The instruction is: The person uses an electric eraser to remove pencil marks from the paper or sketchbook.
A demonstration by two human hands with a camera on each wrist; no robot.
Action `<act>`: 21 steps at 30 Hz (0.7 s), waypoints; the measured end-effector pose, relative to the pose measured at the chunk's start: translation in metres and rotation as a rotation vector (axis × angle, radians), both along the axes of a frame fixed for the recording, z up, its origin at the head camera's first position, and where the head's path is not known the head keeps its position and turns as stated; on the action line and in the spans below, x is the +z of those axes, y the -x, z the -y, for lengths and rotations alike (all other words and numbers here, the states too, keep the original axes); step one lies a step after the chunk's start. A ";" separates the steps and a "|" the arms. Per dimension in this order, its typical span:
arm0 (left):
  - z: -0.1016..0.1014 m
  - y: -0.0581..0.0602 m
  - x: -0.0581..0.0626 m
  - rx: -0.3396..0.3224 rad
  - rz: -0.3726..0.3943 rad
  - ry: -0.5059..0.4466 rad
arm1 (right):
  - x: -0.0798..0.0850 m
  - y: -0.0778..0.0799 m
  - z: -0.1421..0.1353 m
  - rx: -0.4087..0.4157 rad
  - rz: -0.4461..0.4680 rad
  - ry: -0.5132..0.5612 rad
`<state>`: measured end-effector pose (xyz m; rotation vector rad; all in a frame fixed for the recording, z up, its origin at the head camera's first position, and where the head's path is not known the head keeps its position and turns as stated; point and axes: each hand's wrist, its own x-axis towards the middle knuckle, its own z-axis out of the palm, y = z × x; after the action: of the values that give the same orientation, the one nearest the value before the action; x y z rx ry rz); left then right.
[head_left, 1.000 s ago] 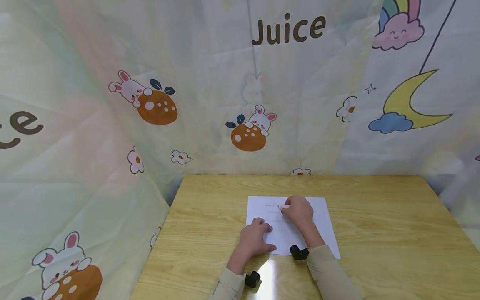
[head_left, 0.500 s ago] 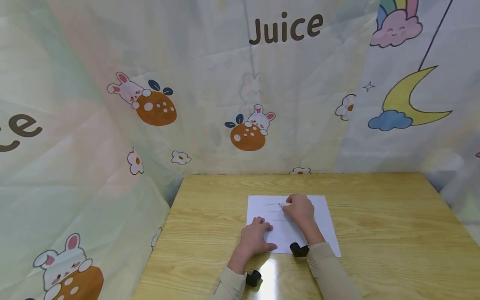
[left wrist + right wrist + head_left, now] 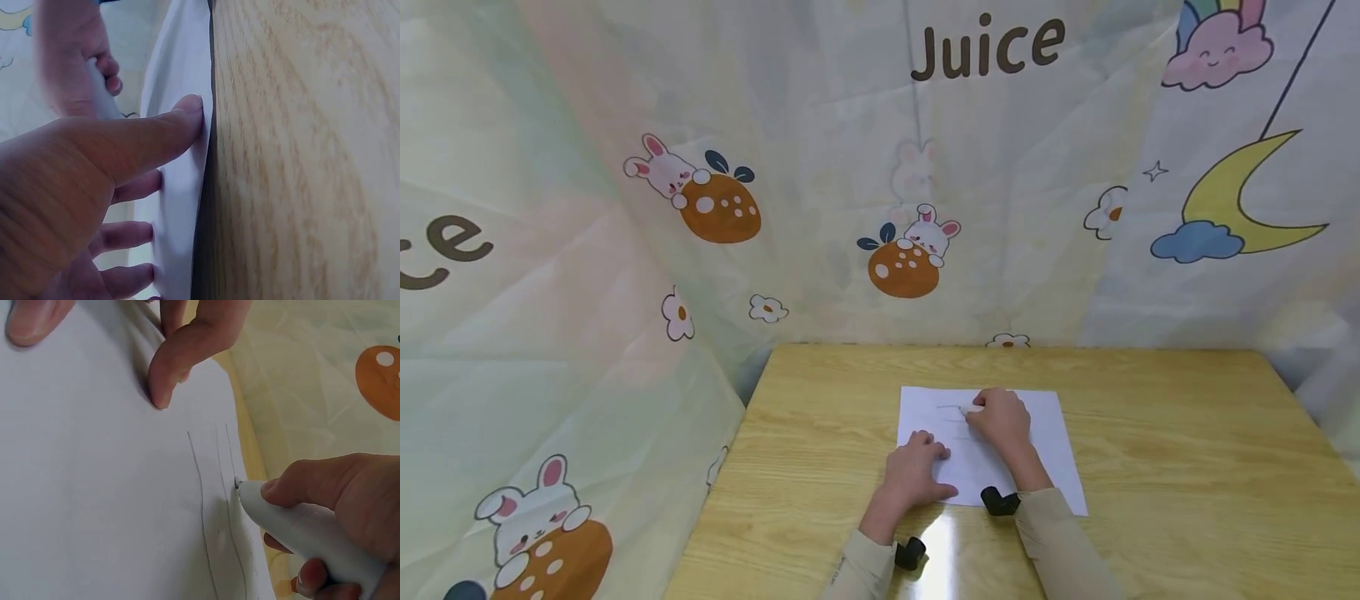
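My right hand (image 3: 1003, 421) grips a thick white pen (image 3: 306, 531) between thumb and fingers. Its narrow dark tip touches a sheet of white paper (image 3: 1051, 433), at the end of the topmost thin line. Two longer thin lines run beside that one in the right wrist view. With fingers spread, my left hand (image 3: 913, 471) rests on the sheet's left part. Its thumb presses near the paper's front edge, as the left wrist view shows. The right palm hides part of the lines in the head view.
The sheet lies on a light wooden table (image 3: 820, 433). Black camera mounts sit at both wrists, one by the right sleeve (image 3: 1060, 533). A printed fabric curtain (image 3: 820, 167) hangs behind the table and along its left side.
The head view has shifted slightly, carrying the whole scene a little to the right. Both hands keep nearly the same places on the paper, and the pen tip stays by the top line.
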<state>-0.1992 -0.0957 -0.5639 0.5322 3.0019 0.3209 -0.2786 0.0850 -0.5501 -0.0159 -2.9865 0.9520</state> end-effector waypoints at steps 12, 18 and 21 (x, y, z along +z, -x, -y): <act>0.000 0.007 0.002 0.003 -0.037 0.010 | 0.006 0.004 0.001 -0.001 -0.002 -0.006; -0.001 0.002 0.003 0.006 -0.001 0.017 | 0.003 0.000 0.001 -0.013 0.038 -0.011; 0.000 -0.001 0.001 -0.001 0.007 0.014 | 0.000 -0.002 0.002 -0.021 0.030 -0.003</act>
<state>-0.1980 -0.0955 -0.5626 0.5309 2.9950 0.3007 -0.2764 0.0832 -0.5497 -0.0623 -3.0085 0.9540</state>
